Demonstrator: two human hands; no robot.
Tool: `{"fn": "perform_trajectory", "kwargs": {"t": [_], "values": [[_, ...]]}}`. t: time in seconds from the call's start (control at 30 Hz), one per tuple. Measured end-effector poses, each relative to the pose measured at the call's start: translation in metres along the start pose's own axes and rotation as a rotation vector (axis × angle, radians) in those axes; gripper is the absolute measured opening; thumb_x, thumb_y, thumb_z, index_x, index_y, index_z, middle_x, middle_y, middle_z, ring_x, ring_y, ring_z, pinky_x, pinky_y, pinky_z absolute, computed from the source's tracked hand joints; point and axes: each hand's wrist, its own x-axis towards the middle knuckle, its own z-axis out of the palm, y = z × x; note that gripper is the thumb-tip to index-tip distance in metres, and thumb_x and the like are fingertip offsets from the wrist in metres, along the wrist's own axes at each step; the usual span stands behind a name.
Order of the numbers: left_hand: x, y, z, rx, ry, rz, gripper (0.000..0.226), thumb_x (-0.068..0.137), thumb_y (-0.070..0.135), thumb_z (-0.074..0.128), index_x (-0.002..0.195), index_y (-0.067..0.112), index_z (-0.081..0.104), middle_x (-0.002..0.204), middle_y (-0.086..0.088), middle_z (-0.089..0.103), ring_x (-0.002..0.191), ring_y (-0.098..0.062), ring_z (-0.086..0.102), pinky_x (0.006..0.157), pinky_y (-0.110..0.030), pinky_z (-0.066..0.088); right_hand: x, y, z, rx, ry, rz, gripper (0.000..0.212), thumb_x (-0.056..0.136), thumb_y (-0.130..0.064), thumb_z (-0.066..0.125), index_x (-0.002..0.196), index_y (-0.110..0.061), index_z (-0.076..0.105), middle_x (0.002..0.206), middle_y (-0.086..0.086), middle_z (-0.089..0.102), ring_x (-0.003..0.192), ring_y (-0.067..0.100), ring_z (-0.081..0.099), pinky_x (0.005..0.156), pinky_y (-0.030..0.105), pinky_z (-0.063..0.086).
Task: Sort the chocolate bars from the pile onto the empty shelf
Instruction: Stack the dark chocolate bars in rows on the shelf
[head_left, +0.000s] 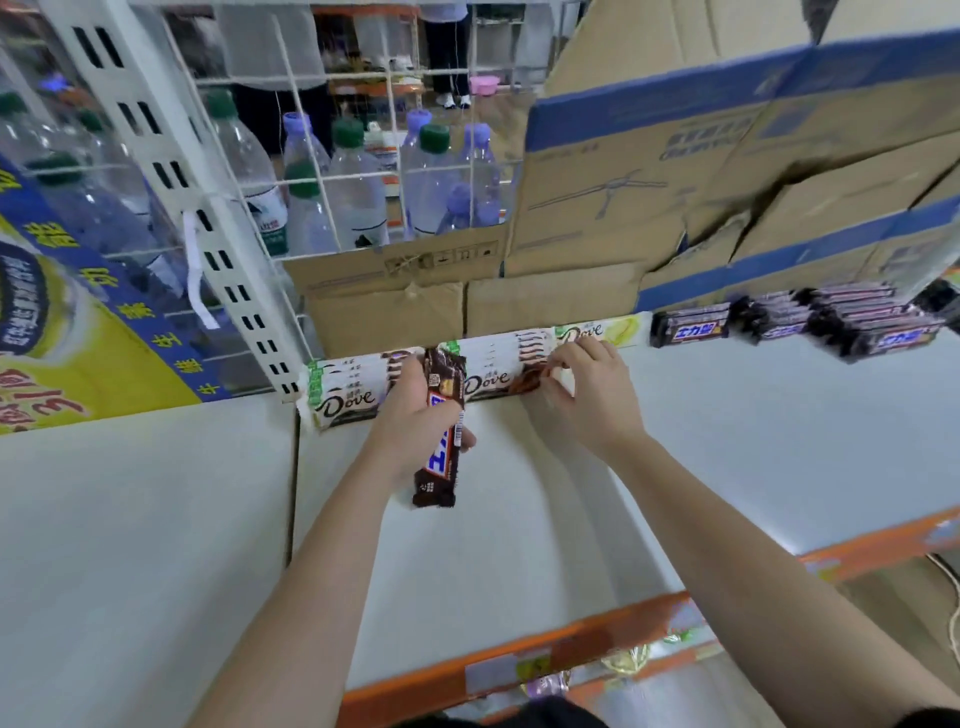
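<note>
My left hand grips a brown Snickers bar upright above the white shelf. White Dove bars lie in stacks along the back of the shelf, with a second stack beside them. My right hand pinches the right end of that second stack with curled fingers. A yellow-green Dove bar lies further right. Dark Snickers bars and a larger heap of them sit at the back right.
Cardboard boxes stand behind the bars. Water bottles show through a white wire grid at the back left. A slotted white upright bounds the shelf's left side. An orange rail edges the front.
</note>
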Motion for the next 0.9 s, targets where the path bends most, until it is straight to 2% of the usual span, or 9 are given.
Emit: {"fn": "perform_trajectory", "kwargs": {"t": [0.1, 0.23, 0.33, 0.4, 0.47, 0.53, 0.6, 0.77, 0.9], "values": [[0.01, 0.009, 0.032, 0.047, -0.078, 0.024, 0.032, 0.076, 0.0, 0.054, 0.106, 0.008, 0.049, 0.092, -0.011, 0.067, 0.071, -0.026, 0.07, 0.075, -0.046, 0.056, -0.012, 0.036, -0.017, 0.05, -0.089, 0.038, 0.009, 0.076, -0.006, 0.065, 0.083, -0.011, 0.068, 0.085, 0.008, 0.062, 0.084, 0.031, 0.057, 0.07, 0.033, 0.046], [0.026, 0.015, 0.085, 0.136, -0.098, 0.081, 0.034, 0.057, 0.021, 0.063, 0.09, 0.01, 0.065, 0.086, -0.01, 0.073, 0.079, -0.032, 0.07, 0.077, -0.05, 0.054, -0.029, 0.087, -0.045, 0.032, -0.116, 0.004, 0.011, 0.075, -0.007, 0.063, 0.081, -0.012, 0.07, 0.08, 0.006, 0.065, 0.077, 0.032, 0.057, 0.072, 0.036, 0.049], [0.034, 0.02, 0.141, 0.205, -0.104, 0.12, 0.023, 0.071, 0.018, 0.066, 0.093, 0.011, 0.067, 0.087, -0.012, 0.073, 0.081, -0.033, 0.069, 0.074, -0.042, 0.055, -0.045, 0.129, -0.075, 0.02, -0.103, 0.018, 0.009, 0.075, -0.013, 0.063, 0.08, -0.015, 0.071, 0.079, 0.002, 0.066, 0.076, 0.028, 0.055, 0.071, 0.032, 0.048], [0.036, 0.023, 0.182, 0.25, -0.117, 0.147, 0.016, 0.084, 0.011, 0.062, 0.099, 0.015, 0.066, 0.087, -0.008, 0.072, 0.074, -0.026, 0.071, 0.061, -0.028, 0.055, -0.055, 0.162, -0.098, -0.004, -0.109, 0.011, 0.007, 0.076, -0.013, 0.066, 0.08, -0.016, 0.071, 0.081, 0.002, 0.066, 0.076, 0.028, 0.055, 0.071, 0.032, 0.048], [0.036, 0.029, 0.223, 0.281, -0.099, 0.177, 0.018, 0.087, 0.01, 0.061, 0.101, 0.021, 0.065, 0.082, -0.003, 0.068, 0.064, -0.019, 0.068, 0.052, -0.019, 0.049, -0.062, 0.196, -0.122, -0.017, -0.135, 0.005, 0.005, 0.076, -0.015, 0.068, 0.08, -0.016, 0.071, 0.082, 0.004, 0.066, 0.076, 0.029, 0.056, 0.071, 0.034, 0.049], [0.036, 0.036, 0.26, 0.348, -0.042, 0.216, 0.014, 0.085, 0.015, 0.063, 0.097, 0.022, 0.067, 0.073, -0.001, 0.065, 0.058, -0.017, 0.066, 0.05, -0.022, 0.05, -0.07, 0.229, -0.145, -0.036, -0.151, -0.004, 0.004, 0.076, -0.015, 0.07, 0.079, -0.015, 0.071, 0.08, 0.005, 0.066, 0.074, 0.031, 0.058, 0.071, 0.035, 0.05], [0.037, 0.045, 0.293, 0.439, 0.011, 0.233, 0.013, 0.082, 0.017, 0.063, 0.093, 0.022, 0.068, 0.068, 0.0, 0.064, 0.06, -0.018, 0.064, 0.053, -0.025, 0.05, -0.079, 0.257, -0.166, -0.051, -0.158, -0.001, 0.003, 0.075, -0.015, 0.07, 0.078, -0.015, 0.071, 0.079, 0.005, 0.066, 0.073, 0.031, 0.058, 0.07, 0.035, 0.05], [0.043, 0.059, 0.363, 0.57, -0.006, 0.24, 0.02, 0.076, 0.013, 0.06, 0.094, 0.015, 0.068, 0.084, -0.006, 0.061, 0.074, -0.025, 0.059, 0.065, -0.039, 0.051, -0.101, 0.321, -0.201, -0.067, -0.167, 0.063, 0.011, 0.071, -0.016, 0.065, 0.08, -0.018, 0.07, 0.081, 0.001, 0.066, 0.076, 0.027, 0.058, 0.073, 0.031, 0.046], [0.056, 0.067, 0.4, 0.58, -0.065, 0.286, 0.027, 0.078, 0.011, 0.063, 0.103, 0.017, 0.071, 0.09, -0.007, 0.068, 0.082, -0.024, 0.061, 0.07, -0.037, 0.05, -0.1, 0.352, -0.214, -0.06, -0.174, 0.036, 0.012, 0.073, -0.014, 0.067, 0.084, -0.015, 0.07, 0.083, 0.004, 0.066, 0.077, 0.026, 0.057, 0.074, 0.029, 0.044]]}}
